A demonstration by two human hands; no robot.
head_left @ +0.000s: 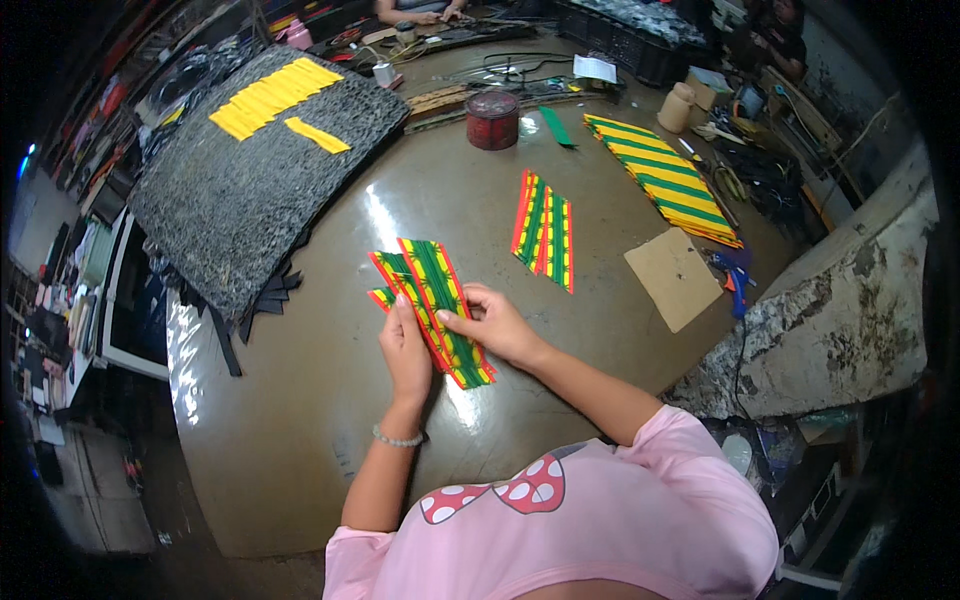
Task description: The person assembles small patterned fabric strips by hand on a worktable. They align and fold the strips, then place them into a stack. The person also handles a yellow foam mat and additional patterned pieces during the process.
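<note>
Striped strips (pixel 438 280) w/ dk print, in pinch of L fingers (pixel 404 312), R fingers (pixel 458 322)

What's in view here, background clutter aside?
patterned flat strips: several, red-yellow-green, in both hands
loose patterned strips: at least two, same colours, mid-table
rough thick mat: one, grey, left
plain flat strips: several, yellow, on mat
round tin: one, dark red, far table
short strip: one, green, beside tin
flat striped piece: one, yellow-green, right
thin card: one, tan, right
glue gun: one, blue, beside card
smooth table: one, brown, beneath
other people: two, far edge
shirt: one, pink, near edge
left hand: one, holding strips
right hand: one, holding strips
</note>
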